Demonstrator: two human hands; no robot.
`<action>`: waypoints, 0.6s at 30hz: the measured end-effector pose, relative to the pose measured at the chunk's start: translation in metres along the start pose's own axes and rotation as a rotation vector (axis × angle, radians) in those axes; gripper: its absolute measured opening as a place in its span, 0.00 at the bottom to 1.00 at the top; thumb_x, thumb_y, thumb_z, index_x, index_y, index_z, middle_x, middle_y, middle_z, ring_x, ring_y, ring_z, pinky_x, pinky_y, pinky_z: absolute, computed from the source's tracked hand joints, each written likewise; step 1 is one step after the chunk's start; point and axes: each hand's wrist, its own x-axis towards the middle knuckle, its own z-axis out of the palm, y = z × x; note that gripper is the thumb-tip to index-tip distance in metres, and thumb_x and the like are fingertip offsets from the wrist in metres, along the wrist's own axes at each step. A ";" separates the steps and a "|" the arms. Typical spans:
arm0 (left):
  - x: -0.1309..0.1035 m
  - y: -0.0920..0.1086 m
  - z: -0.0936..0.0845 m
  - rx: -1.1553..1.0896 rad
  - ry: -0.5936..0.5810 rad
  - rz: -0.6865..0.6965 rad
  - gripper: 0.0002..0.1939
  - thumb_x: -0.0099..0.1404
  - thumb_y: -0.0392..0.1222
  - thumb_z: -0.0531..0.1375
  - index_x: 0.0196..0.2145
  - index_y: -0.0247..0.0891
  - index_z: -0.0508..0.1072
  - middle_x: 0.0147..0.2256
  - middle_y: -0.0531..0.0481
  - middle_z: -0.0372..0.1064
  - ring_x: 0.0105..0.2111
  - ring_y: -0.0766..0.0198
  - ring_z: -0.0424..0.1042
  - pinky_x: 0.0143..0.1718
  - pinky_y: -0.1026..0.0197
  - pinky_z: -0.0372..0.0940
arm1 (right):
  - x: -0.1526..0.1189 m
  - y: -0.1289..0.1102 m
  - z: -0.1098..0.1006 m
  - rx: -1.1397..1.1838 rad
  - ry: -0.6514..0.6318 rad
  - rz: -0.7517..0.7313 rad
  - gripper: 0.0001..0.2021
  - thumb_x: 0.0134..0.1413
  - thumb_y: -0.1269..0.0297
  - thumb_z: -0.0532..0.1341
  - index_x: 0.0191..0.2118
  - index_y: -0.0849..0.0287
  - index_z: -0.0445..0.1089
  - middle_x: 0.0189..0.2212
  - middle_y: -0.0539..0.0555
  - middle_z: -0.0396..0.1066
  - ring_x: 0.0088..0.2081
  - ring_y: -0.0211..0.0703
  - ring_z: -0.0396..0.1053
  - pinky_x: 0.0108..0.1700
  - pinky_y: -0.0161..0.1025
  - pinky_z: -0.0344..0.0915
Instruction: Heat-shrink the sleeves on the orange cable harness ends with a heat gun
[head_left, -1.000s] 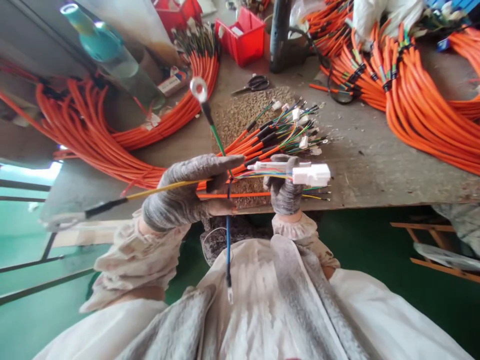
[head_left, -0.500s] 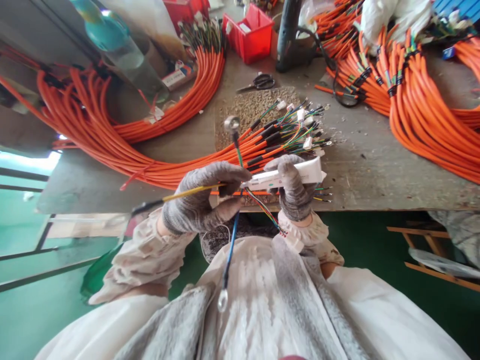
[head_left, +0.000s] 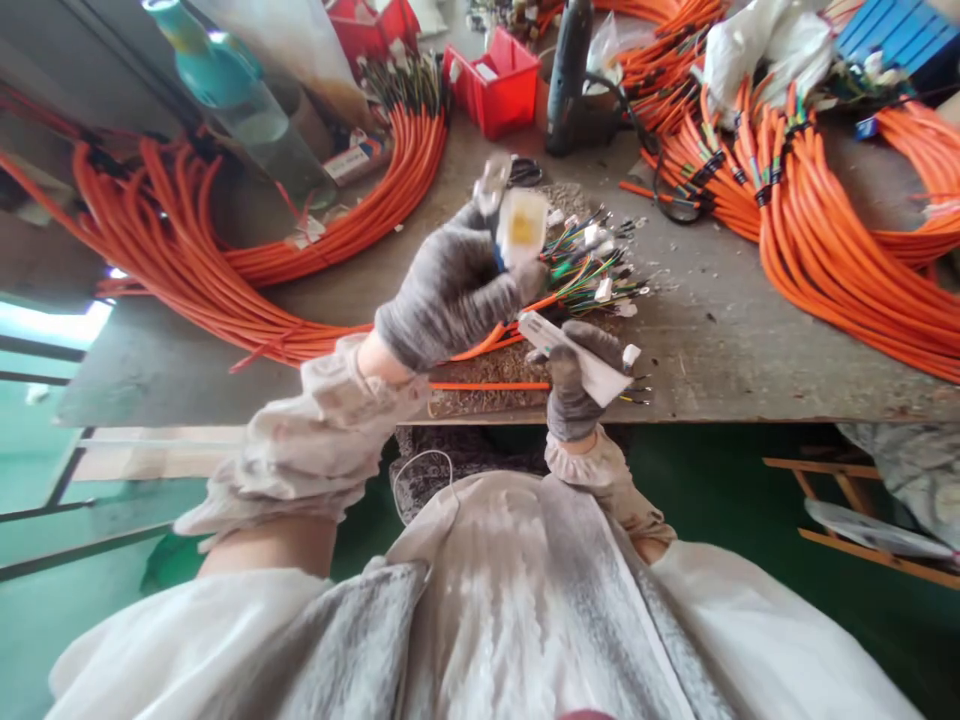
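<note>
My left hand (head_left: 450,290), in a grey knitted glove, is raised over the bench with its fingers closed round a cable end. A blurred white plastic connector (head_left: 523,228) with a yellowish middle sticks out past the fingertips. A blurred metal ring terminal (head_left: 493,178) shows just above it. Lower and to the right, my right hand (head_left: 574,385), gloved the same way, grips a white squeeze tube (head_left: 581,358) that points up and left. Beneath and beyond the hands lies a bundle of orange cables (head_left: 322,338), whose stripped ends carry thin coloured wires and white connectors (head_left: 604,290).
Coiled orange cables (head_left: 817,210) lie at the right. A red bin (head_left: 495,85), a dark hand tool with a cord (head_left: 568,80) and a blue basket (head_left: 900,50) stand at the back. A clear bottle with a teal top (head_left: 247,110) leans at the left. The bench edge (head_left: 690,422) is near my body.
My left hand has moved up and away from the tube's nozzle, turning the cable end upward. My right hand has dropped slightly, and the tube now slants up to the left.
</note>
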 end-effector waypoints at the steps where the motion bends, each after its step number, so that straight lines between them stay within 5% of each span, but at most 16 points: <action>1: 0.008 -0.001 0.001 -0.090 -0.029 -0.033 0.08 0.72 0.36 0.69 0.34 0.34 0.80 0.31 0.53 0.76 0.36 0.64 0.78 0.46 0.61 0.74 | -0.004 -0.006 -0.002 -0.018 0.050 -0.071 0.15 0.65 0.47 0.65 0.41 0.55 0.74 0.34 0.54 0.77 0.33 0.47 0.80 0.38 0.47 0.82; 9: 0.023 0.018 0.017 -0.358 -0.023 -0.330 0.17 0.72 0.20 0.62 0.27 0.33 0.76 0.19 0.62 0.65 0.28 0.70 0.75 0.36 0.67 0.73 | -0.010 -0.018 -0.004 -0.183 -0.043 -0.331 0.08 0.66 0.62 0.66 0.49 0.48 0.73 0.41 0.56 0.80 0.42 0.46 0.81 0.50 0.45 0.78; 18: 0.027 0.012 0.014 -0.303 -0.082 -0.239 0.15 0.71 0.23 0.63 0.27 0.32 0.77 0.23 0.59 0.70 0.32 0.68 0.78 0.38 0.67 0.74 | -0.013 -0.026 -0.003 -0.282 0.013 -0.515 0.16 0.62 0.72 0.69 0.53 0.48 0.74 0.42 0.54 0.81 0.43 0.44 0.80 0.49 0.41 0.78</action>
